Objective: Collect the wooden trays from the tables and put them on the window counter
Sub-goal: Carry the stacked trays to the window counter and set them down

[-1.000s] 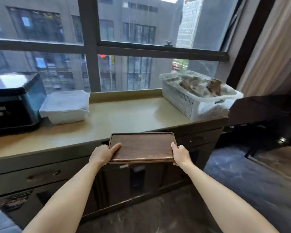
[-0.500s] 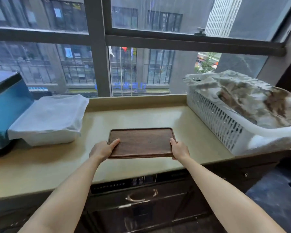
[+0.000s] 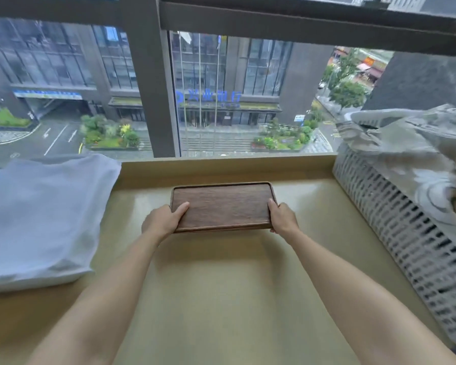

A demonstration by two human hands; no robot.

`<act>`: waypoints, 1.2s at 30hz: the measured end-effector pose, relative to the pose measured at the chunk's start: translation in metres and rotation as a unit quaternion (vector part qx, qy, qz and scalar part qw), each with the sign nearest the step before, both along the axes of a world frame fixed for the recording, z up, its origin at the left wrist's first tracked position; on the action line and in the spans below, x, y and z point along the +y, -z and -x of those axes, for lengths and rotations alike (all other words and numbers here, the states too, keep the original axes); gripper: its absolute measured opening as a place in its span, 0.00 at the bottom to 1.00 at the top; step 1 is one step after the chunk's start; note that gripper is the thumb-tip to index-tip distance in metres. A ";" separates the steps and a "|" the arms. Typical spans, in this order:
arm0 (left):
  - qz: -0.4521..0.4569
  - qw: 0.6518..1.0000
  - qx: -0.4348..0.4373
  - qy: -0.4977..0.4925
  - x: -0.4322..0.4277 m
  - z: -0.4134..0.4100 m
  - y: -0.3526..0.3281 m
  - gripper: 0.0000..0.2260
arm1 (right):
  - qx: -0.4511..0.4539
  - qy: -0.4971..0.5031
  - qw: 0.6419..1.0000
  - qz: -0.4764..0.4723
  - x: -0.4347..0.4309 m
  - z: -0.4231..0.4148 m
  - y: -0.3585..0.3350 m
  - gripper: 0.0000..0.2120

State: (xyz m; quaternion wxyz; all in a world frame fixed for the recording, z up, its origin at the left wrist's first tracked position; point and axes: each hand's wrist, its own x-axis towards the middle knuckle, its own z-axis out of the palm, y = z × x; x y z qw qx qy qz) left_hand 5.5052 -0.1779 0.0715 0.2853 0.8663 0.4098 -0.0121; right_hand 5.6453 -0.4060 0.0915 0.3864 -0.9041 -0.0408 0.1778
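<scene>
A dark brown wooden tray (image 3: pixel 223 205), rectangular with a low raised rim, is held over the far part of the beige window counter (image 3: pixel 221 299), close to the back ledge under the window. My left hand (image 3: pixel 163 222) grips its left end, thumb on top. My right hand (image 3: pixel 283 216) grips its right end the same way. The tray is level and its inside is bare. Whether its far edge touches the counter I cannot tell.
A white folded cloth over a box (image 3: pixel 41 217) lies on the counter's left side. A white slatted plastic basket (image 3: pixel 406 233) filled with crumpled cloth stands at the right. The window frame post (image 3: pixel 149 83) rises behind the tray.
I have come closer to the counter, and both hands have carried the tray forward from the counter's front edge to near the window ledge.
</scene>
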 end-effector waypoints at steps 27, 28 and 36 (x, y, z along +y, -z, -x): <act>-0.054 0.995 0.081 -0.010 0.035 -0.094 0.005 0.30 | -0.001 -0.141 0.982 0.128 0.044 -0.111 0.007 0.21; -0.057 0.995 0.083 -0.008 0.035 -0.095 0.004 0.29 | -0.013 -0.152 0.978 0.141 0.044 -0.111 0.005 0.20; -0.060 0.995 0.079 -0.017 0.034 -0.096 -0.005 0.28 | -0.082 -0.220 0.929 0.285 0.049 -0.112 -0.001 0.17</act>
